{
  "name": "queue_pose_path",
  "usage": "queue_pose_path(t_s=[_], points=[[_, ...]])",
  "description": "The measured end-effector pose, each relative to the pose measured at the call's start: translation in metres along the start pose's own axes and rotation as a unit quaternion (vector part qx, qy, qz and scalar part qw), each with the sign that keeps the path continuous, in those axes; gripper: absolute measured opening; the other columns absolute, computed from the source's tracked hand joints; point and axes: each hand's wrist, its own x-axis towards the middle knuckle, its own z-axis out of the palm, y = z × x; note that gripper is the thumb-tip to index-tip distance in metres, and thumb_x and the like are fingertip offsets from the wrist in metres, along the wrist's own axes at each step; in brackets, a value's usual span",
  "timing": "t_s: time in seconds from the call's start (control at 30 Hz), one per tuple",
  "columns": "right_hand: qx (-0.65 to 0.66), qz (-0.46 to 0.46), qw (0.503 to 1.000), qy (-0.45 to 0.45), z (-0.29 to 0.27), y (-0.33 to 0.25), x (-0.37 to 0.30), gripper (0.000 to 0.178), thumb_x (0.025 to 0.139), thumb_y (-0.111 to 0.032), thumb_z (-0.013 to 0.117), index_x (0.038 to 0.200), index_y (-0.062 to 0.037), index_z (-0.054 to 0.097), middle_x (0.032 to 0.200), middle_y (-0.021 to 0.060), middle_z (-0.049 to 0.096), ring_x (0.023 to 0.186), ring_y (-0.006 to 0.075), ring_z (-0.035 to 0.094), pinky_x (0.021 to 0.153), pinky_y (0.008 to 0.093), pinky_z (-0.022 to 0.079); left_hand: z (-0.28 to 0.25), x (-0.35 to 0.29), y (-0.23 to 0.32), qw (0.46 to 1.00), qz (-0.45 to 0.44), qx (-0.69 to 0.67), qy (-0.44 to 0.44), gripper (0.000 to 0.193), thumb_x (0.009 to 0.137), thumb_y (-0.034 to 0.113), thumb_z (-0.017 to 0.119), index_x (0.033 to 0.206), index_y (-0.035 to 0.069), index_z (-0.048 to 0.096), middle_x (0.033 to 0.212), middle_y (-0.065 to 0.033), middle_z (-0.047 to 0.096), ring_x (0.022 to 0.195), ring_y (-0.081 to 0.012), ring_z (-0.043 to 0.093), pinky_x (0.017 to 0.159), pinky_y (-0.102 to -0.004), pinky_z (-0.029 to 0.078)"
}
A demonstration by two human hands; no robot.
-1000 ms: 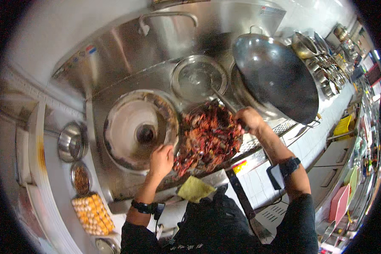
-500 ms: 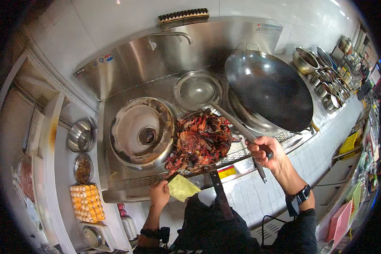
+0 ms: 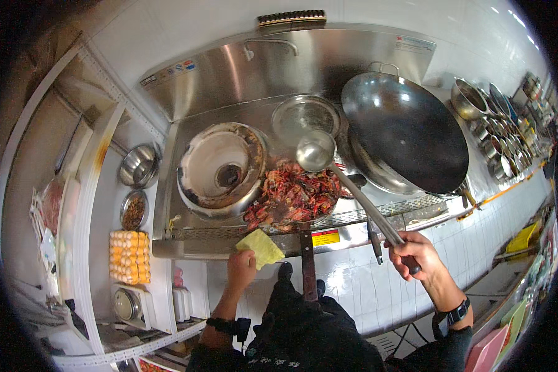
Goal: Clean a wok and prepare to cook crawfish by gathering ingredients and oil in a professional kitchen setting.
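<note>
My right hand (image 3: pixel 415 253) is closed around the handle end of a long metal ladle (image 3: pixel 316 150). The ladle's bowl hangs over the far edge of a heap of red crayfish (image 3: pixel 291 197). Beneath the crayfish is a vessel whose rim is mostly hidden; a dark, flat handle (image 3: pixel 308 263) runs from it toward me. In my left hand (image 3: pixel 242 268), closed fingers grip a yellow cloth (image 3: pixel 265 249) in front of the stove edge, left of that handle. Behind the ladle stands a round metal basin (image 3: pixel 304 111).
Left of the crayfish is a round burner (image 3: pixel 220 173); a big dark wok (image 3: pixel 409 133) leans to the right. A faucet (image 3: pixel 273 43) hangs at the back. Left shelves hold a steel pot (image 3: pixel 138 166) and egg trays (image 3: pixel 130 257). Metal containers (image 3: pixel 496 136) crowd the far right.
The ladle's bowl has come away from the basin to over the crayfish's far edge, and my right hand is lower. My left hand still grips the cloth. The whole view has shifted.
</note>
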Motion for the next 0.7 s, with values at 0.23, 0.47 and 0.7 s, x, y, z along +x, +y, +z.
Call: queue_pose_path(t_s=[0.23,0.47,0.7], points=[[-0.256,-0.025,0.960,0.107,0.015,0.000,-0.006,0.022,0.068,0.000,0.048,0.090,0.0061,0.046,0.055,0.0068,0.048,0.035,0.0135,0.048,0.028,0.0245,0.038,0.010,0.080,-0.025,0.997,-0.032,0.069,0.015,0.011,0.072,0.016,0.055,0.079,0.007,0.059,0.073,-0.0151,0.056,0.073,-0.0342,0.053,0.069,-0.0427,0.042],[-0.434,-0.121,0.875,0.179,0.020,0.007,0.035,0.021,0.071,0.003,0.051,0.092,0.0050,0.048,0.054,0.0060,0.049,0.041,0.0107,0.050,0.036,0.0265,0.040,0.040,0.123,-0.040,0.982,-0.097,0.073,-0.146,0.028,0.072,0.019,0.057,0.097,0.007,0.053,0.092,-0.0185,0.055,0.095,-0.0349,0.049,0.077,-0.0437,0.040],[-0.626,-0.144,0.715,0.274,0.008,-0.014,0.188,0.022,0.068,-0.013,0.057,0.081,0.0052,0.054,0.059,0.0164,0.055,0.054,0.0251,0.056,0.053,0.0359,0.045,0.057,0.120,-0.045,0.967,-0.098,0.137,-0.191,0.040,0.073,0.012,0.052,0.112,0.005,0.044,0.102,-0.0225,0.048,0.096,-0.0366,0.047,0.078,-0.0431,0.042]])
